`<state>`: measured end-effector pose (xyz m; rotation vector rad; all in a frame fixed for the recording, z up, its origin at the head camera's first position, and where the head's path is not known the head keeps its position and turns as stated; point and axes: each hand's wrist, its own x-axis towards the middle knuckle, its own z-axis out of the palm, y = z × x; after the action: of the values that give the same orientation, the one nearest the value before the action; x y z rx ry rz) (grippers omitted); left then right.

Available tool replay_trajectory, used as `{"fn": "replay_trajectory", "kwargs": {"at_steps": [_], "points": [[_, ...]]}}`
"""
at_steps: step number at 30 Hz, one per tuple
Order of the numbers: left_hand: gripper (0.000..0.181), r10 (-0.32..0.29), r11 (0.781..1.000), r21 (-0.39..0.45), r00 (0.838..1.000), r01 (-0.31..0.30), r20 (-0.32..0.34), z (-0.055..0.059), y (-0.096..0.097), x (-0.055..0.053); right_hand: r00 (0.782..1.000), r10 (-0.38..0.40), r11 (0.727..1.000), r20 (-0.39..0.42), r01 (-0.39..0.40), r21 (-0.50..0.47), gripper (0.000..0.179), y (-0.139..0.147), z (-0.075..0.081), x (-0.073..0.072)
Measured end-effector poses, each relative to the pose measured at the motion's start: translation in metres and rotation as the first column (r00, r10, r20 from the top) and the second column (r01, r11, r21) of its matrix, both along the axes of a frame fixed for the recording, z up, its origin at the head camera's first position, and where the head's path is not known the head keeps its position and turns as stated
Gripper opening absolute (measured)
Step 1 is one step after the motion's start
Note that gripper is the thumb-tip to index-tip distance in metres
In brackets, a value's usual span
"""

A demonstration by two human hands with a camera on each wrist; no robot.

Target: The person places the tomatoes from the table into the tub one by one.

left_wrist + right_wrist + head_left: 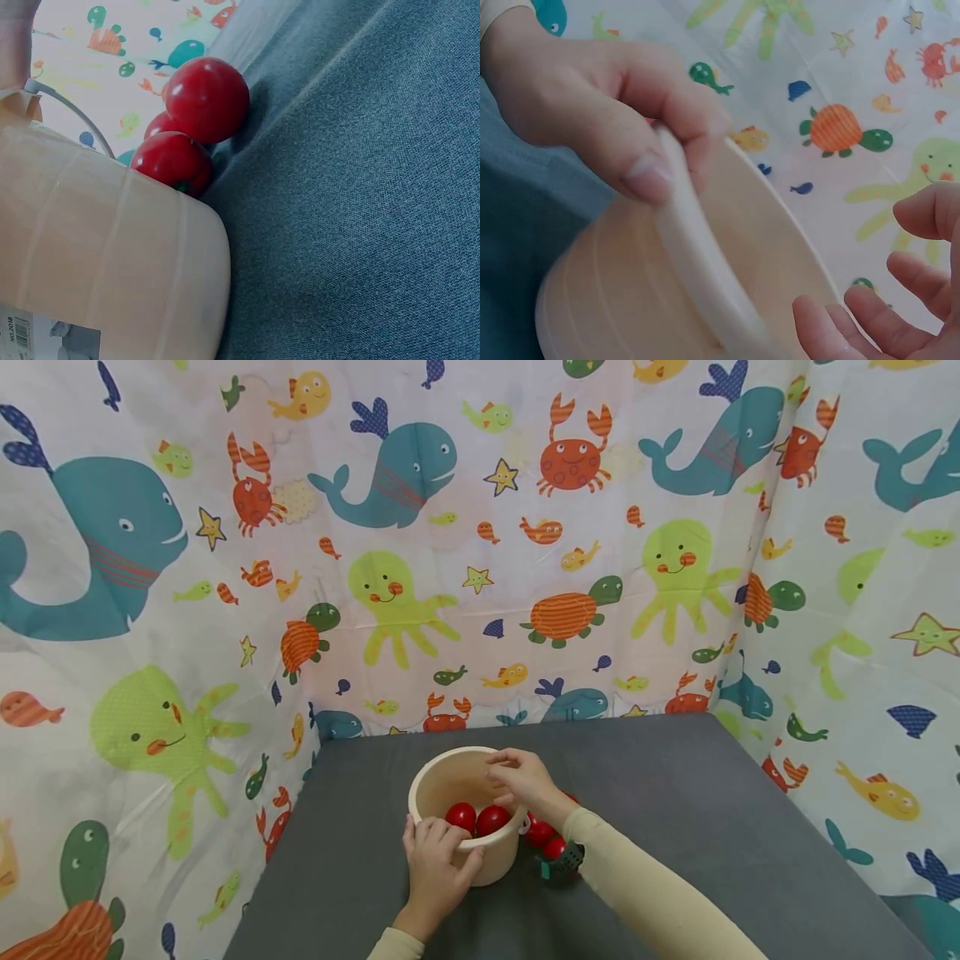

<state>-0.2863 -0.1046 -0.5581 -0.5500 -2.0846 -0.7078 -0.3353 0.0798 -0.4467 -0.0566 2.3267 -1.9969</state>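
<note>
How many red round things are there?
5 that I can see: two red round things inside the cream bucket, and three more outside, to its right. Others may be hidden deeper inside or behind.

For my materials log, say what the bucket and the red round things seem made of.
Bucket: probably plastic, satin cream, with smooth moulded ridges. Red round things: glossy with bright highlights, perhaps plastic, though real fruit skin could look alike.

Sea-creature curtain point(480, 547) around grey tabletop point(675, 802)
</note>
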Motion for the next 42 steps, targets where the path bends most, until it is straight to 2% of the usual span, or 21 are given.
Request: {"fn": "replay_trajectory", "kwargs": {"at_steps": [4, 11, 16, 21, 27, 36, 42], "points": [[0.014, 0.001, 1.0, 0.009, 1.0, -0.001, 0.0, -0.001, 0.003, 0.003, 0.999, -0.03, 0.999, 0.013, 0.03, -0.016, 0.034, 0.028, 0.008, -0.002], [0.014, 0.002, 1.0, 0.027, 1.0, -0.002, -0.017, -0.002, 0.007, 0.006, 0.998, -0.055, 0.995, 0.003, 0.055, 0.08, 0.039, 0.11, 0.019, 0.0], [0.014, 0.002, 1.0, 0.025, 1.0, -0.002, -0.02, -0.002, 0.008, 0.007, 0.994, -0.105, 0.986, 0.023, 0.101, 0.129, 0.046, 0.159, 0.008, 0.009], [0.014, 0.005, 1.0, 0.029, 1.0, -0.005, -0.013, 0.0, 0.007, 0.009, 0.988, -0.14, 0.974, 0.069, 0.124, 0.191, 0.048, 0.187, -0.017, 0.02], [0.014, -0.012, 0.999, 0.039, 1.0, 0.013, -0.005, 0.0, 0.009, 0.01, 0.983, -0.148, 0.968, 0.113, 0.121, 0.218, 0.044, 0.195, -0.048, 0.027], [0.013, -0.02, 0.999, 0.041, 1.0, 0.02, 0.015, 0.0, 0.01, 0.009, 0.982, -0.113, 0.986, 0.15, 0.093, 0.138, 0.04, 0.169, -0.083, 0.038], [0.013, -0.016, 0.999, 0.045, 1.0, 0.015, 0.026, 0.001, 0.009, 0.009, 0.977, -0.12, 0.988, 0.177, 0.101, 0.115, 0.04, 0.149, -0.111, 0.046]]}}
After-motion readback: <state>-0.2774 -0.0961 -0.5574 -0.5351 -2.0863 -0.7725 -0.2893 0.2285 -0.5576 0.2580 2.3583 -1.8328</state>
